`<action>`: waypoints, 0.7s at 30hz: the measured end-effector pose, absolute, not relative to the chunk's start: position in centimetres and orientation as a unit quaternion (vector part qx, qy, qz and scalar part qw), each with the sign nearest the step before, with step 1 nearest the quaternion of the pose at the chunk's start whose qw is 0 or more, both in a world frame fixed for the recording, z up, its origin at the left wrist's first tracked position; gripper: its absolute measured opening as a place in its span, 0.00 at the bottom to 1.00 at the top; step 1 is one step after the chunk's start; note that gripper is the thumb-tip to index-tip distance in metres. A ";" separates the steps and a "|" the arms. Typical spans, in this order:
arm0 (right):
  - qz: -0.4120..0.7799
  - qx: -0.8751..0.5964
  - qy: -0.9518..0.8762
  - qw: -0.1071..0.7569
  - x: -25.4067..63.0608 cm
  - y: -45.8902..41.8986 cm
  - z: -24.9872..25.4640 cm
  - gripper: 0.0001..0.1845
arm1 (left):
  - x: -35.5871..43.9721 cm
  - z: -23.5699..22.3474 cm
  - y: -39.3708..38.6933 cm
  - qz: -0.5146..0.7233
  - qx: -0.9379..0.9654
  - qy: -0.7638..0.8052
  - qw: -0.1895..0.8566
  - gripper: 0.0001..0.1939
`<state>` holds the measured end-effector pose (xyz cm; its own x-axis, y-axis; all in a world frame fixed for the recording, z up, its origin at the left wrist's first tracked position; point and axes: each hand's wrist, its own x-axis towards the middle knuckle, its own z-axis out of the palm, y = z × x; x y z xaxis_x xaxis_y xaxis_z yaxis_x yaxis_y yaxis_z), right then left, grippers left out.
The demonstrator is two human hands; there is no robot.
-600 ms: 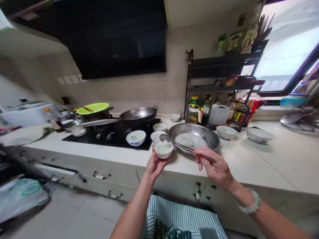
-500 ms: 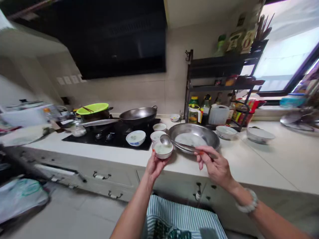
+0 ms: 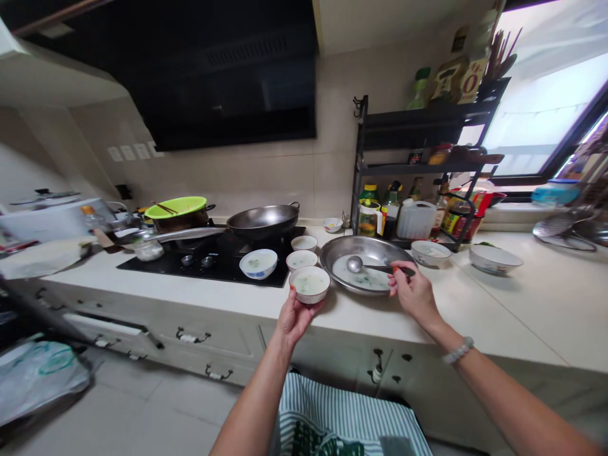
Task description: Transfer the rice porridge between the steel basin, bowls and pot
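My left hand (image 3: 293, 315) cups a small white bowl (image 3: 310, 283) of pale soup from below, at the counter's front edge. My right hand (image 3: 412, 291) is closed on the handle of a metal ladle (image 3: 361, 266). The ladle's cup rests in the wide steel basin (image 3: 403, 258), which holds a shallow layer of the same pale liquid. Two more small filled bowls (image 3: 303, 259) (image 3: 304, 242) stand just behind the held one. A blue-patterned bowl (image 3: 258, 263) sits on the black cooktop (image 3: 166, 266) to the left.
A wok (image 3: 263, 220) and a pot with a green lid (image 3: 177, 208) stand on the cooktop. A black rack (image 3: 430, 120) with bottles and jars stands at the back right. Two bowls (image 3: 430, 251) (image 3: 495, 258) sit on the counter right of the basin. Drawers run under the counter.
My right hand has carried the ladle from over the held bowl to the right and set its cup down in the steel basin. The left hand keeps the bowl in place.
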<state>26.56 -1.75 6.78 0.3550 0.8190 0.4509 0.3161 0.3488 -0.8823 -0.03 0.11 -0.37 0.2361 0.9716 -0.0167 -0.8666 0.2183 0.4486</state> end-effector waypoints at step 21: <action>0.316 -0.483 -0.368 0.729 26.7 -2.2 7.3 0.16 | -0.1 -0.4 0.1 0.599 0.179 0.144 0.767 0.31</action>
<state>26.72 -2.24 7.31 0.5299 0.8160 0.2309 -0.1048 0.3331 -0.9370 -0.12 0.11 -0.42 0.2416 0.9704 -0.0066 -0.8667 0.2188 0.4482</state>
